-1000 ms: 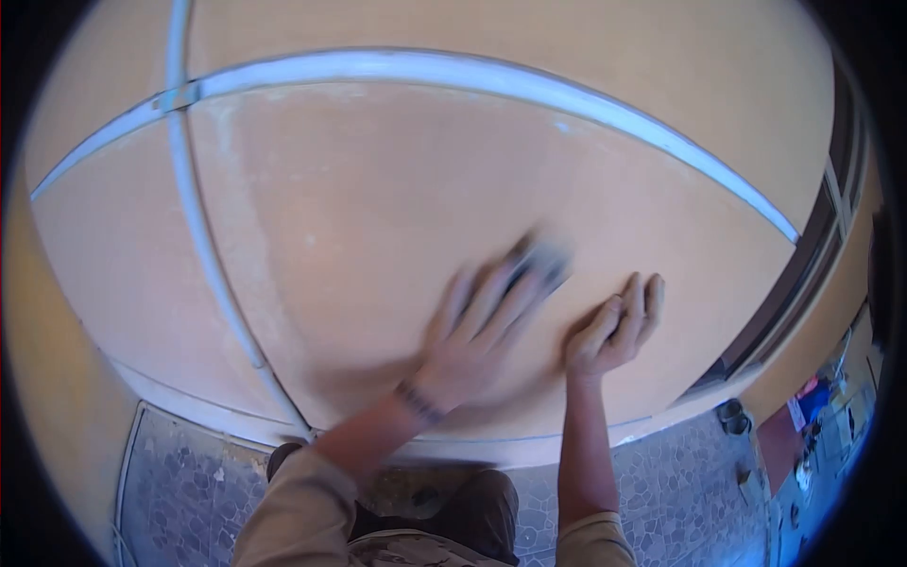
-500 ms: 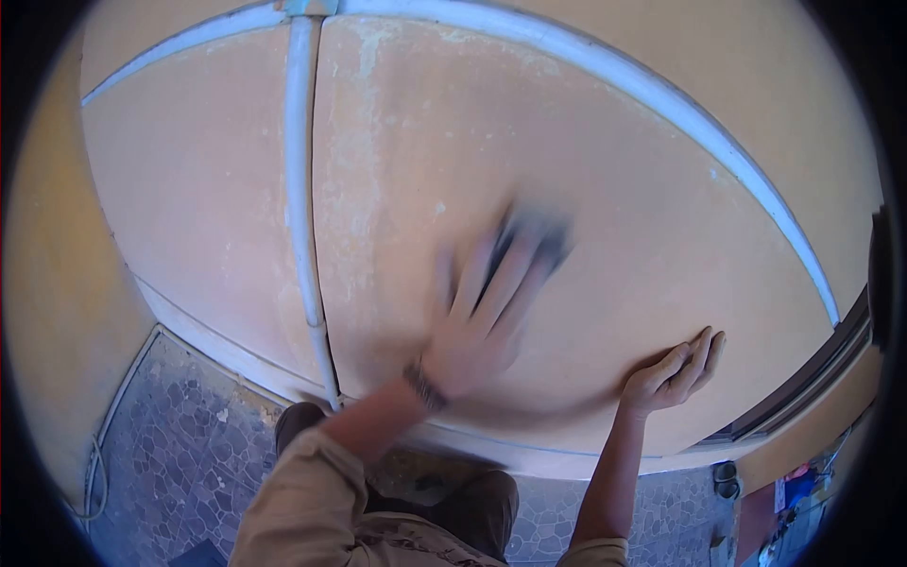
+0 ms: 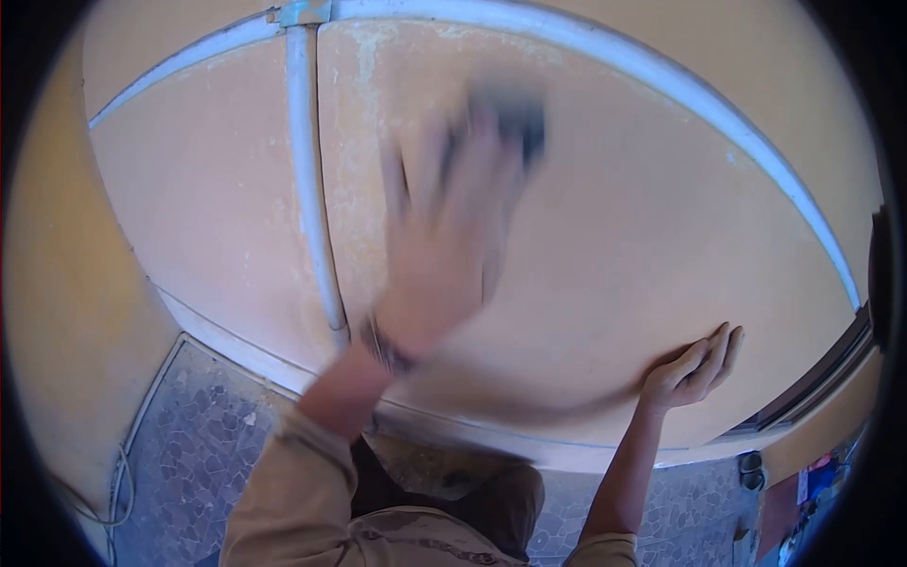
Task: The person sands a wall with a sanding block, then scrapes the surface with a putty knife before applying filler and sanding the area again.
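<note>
My left hand [image 3: 436,260], with a dark band at the wrist, is pressed to the peach wall panel [image 3: 586,283] high in its middle. Under its fingertips is a dark, flat, sandpaper-like piece [image 3: 521,123], smeared by motion. Lower on the right, my right hand [image 3: 694,369] leans its side against the same wall; its fingers are loosely bent and hold nothing. Pale scuffed patches [image 3: 364,104] mark the paint at the upper left of the panel.
A white vertical pipe [image 3: 304,170] runs down the wall to the left of my left hand. A pale blue-white band [image 3: 605,42] arches above. Below are stone-patterned floor [image 3: 203,444], a hose [image 3: 126,472] and a pair of shoes [image 3: 751,470] at the right.
My left hand has swept upward and slightly left across the wall with the dark piece. My right hand stays against the wall; the view has shifted a little.
</note>
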`<action>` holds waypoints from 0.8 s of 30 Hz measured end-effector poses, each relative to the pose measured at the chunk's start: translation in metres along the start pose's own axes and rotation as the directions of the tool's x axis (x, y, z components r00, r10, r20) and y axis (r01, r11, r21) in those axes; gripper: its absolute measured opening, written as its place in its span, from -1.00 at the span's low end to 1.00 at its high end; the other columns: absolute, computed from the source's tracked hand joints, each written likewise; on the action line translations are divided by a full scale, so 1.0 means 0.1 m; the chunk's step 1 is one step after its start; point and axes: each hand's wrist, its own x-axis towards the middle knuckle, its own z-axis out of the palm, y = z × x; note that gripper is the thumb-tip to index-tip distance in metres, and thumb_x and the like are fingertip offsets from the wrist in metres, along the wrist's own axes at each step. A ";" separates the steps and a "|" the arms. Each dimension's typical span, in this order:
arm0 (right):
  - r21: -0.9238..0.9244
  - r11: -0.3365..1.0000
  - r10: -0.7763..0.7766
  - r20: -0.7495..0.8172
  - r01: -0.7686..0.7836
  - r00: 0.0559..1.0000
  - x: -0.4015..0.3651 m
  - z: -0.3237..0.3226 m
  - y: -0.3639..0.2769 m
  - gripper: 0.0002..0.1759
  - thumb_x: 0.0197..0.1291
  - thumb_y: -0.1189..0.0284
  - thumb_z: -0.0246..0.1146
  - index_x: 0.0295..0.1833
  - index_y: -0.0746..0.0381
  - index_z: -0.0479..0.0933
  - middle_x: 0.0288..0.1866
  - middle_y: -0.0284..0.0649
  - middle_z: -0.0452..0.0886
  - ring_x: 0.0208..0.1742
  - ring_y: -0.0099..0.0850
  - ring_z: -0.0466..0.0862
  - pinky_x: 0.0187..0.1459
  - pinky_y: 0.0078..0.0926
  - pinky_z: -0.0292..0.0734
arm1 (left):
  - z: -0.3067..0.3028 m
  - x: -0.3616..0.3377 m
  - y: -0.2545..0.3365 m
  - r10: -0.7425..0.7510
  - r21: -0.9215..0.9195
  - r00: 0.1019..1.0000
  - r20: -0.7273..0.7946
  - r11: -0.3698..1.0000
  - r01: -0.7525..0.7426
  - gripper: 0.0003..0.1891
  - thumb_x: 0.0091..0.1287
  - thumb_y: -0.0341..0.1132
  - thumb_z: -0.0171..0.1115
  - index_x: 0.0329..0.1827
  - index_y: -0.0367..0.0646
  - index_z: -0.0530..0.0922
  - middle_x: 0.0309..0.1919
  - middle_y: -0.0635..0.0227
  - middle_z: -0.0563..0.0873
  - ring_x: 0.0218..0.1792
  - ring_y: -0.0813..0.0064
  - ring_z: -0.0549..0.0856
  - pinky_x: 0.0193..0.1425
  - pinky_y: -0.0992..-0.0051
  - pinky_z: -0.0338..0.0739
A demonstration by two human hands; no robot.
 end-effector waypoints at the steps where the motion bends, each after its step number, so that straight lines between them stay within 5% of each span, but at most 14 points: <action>1: 0.021 1.000 0.017 -0.009 -0.017 1.000 -0.01 0.02 0.00 -0.63 0.37 0.53 -0.01 0.18 0.49 0.47 0.30 0.13 0.38 0.33 -0.09 0.42 0.26 -0.28 0.45 | 0.03 0.17 -0.10 0.019 -0.003 0.995 -0.103 1.000 -0.019 -0.50 0.26 -0.37 0.06 0.32 -0.10 0.45 0.37 0.18 0.39 0.40 -0.12 0.29 0.43 -0.28 -0.05; 3: 0.022 0.999 0.028 -0.033 -0.028 0.999 0.00 0.06 -0.01 -0.63 0.38 0.52 -0.01 0.18 0.48 0.48 0.28 0.12 0.40 0.32 -0.11 0.44 0.25 -0.29 0.45 | 0.11 0.31 -0.20 0.050 -0.014 0.948 -0.314 0.998 -0.057 -0.51 0.27 -0.38 0.04 0.32 -0.17 0.43 0.36 0.09 0.39 0.38 -0.18 0.29 0.43 -0.26 -0.05; 6: -0.018 1.000 0.003 -0.024 -0.003 1.000 0.01 0.04 -0.02 -0.64 0.39 0.51 -0.01 0.18 0.48 0.48 0.28 0.11 0.42 0.30 -0.12 0.45 0.24 -0.30 0.47 | 0.33 -1.50 -0.07 -0.164 0.019 0.986 0.007 0.986 0.164 -0.57 0.28 -0.34 0.06 0.18 -0.37 0.47 0.32 -0.20 0.34 0.36 -0.38 0.23 0.42 -0.30 -0.07; 8: -0.041 0.999 0.014 -0.008 -0.014 1.000 -0.01 0.01 -0.03 -0.64 0.39 0.50 -0.01 0.18 0.47 0.48 0.28 0.10 0.41 0.30 -0.13 0.46 0.23 -0.30 0.47 | 0.50 -2.91 0.22 -0.319 -0.002 0.928 0.190 0.945 0.326 -0.59 0.30 -0.30 0.05 0.13 -0.39 0.48 0.32 -0.19 0.30 0.34 -0.49 0.19 0.36 -0.43 -0.11; 11: -0.011 0.999 -0.042 -0.017 0.041 0.999 0.01 0.05 0.05 -0.64 0.40 0.48 -0.01 0.17 0.46 0.49 0.27 0.09 0.42 0.29 -0.14 0.46 0.23 -0.31 0.49 | 0.58 -2.40 0.00 -0.124 -0.011 0.985 -0.119 0.992 0.123 -0.55 0.30 -0.27 0.08 0.17 -0.41 0.46 0.32 -0.20 0.32 0.34 -0.51 0.19 0.37 -0.39 -0.09; 14: 0.005 0.999 -0.040 -0.046 0.040 0.998 -0.02 0.06 0.04 -0.63 0.42 0.44 -0.01 0.18 0.44 0.49 0.25 0.07 0.44 0.27 -0.17 0.48 0.18 -0.36 0.54 | 0.28 -1.09 -0.33 -0.069 0.060 0.997 -0.027 0.996 0.071 -0.51 0.30 -0.29 0.09 0.24 -0.43 0.41 0.29 -0.21 0.37 0.36 -0.42 0.21 0.37 -0.36 -0.02; 18: 0.032 0.999 -0.022 -0.054 0.023 0.998 0.00 0.09 0.03 -0.66 0.41 0.50 0.01 0.16 0.46 0.49 0.24 0.08 0.43 0.25 -0.19 0.50 0.13 -0.40 0.57 | 0.40 -1.65 -0.34 -0.029 0.057 0.999 -0.013 0.998 0.030 -0.53 0.31 -0.29 0.08 0.22 -0.42 0.42 0.25 -0.26 0.38 0.36 -0.36 0.22 0.38 -0.35 0.00; 21: 0.021 1.000 -0.002 -0.046 0.003 0.999 0.00 0.06 -0.02 -0.67 0.40 0.53 0.01 0.15 0.47 0.50 0.24 0.10 0.43 0.25 -0.16 0.49 0.16 -0.39 0.56 | 0.38 -2.48 0.31 -0.276 0.037 0.942 0.191 0.961 0.274 -0.56 0.33 -0.30 0.05 0.21 -0.41 0.42 0.23 -0.29 0.38 0.37 -0.38 0.18 0.39 -0.35 -0.02; 24: 0.032 0.999 -0.015 -0.049 0.017 0.999 0.00 0.06 0.02 -0.66 0.38 0.52 0.02 0.15 0.47 0.50 0.25 0.11 0.43 0.26 -0.15 0.48 0.19 -0.37 0.52 | 0.60 -2.16 0.12 -0.047 0.049 0.990 -0.130 0.997 0.053 -0.57 0.31 -0.32 0.05 0.18 -0.40 0.44 0.24 -0.25 0.38 0.37 -0.40 0.17 0.40 -0.32 -0.02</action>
